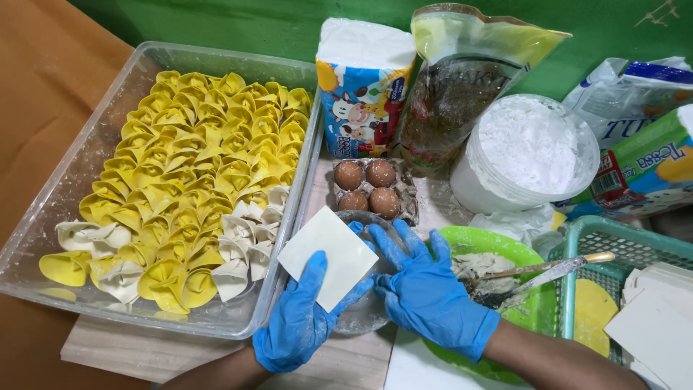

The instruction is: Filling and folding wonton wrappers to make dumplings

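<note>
One white square wrapper [328,256] lies flat across my left hand [299,318], resting on the open palm and the spread fingers, with the thumb up along its near left edge. My right hand [426,292] is just right of it, loosely open and holding nothing that I can see, its fingertips touching the wrapper's right corner. Both hands wear blue gloves dusted with flour.

Under both hands sits a small clear bowl [364,314], mostly hidden by them. Just right of my right hand is a green bowl [505,249] of grey filling [480,266], with a knife [548,271] lying across it, blade in the filling and handle pointing away to the right. Further right stands a teal basket [613,242] with a yellow wrapper [592,310] and a stack of white wrappers [657,321].

Just beyond my fingertips is a carton [410,198] of four brown eggs [367,185]. Behind that stand a tissue pack [361,87] and a dark bag [455,94], and right of them a white tub [530,155] of flour.

Left of my left hand is a clear tray [72,180], packed with folded dumplings [195,166], mostly yellow, with a few white ones towards its near end.
</note>
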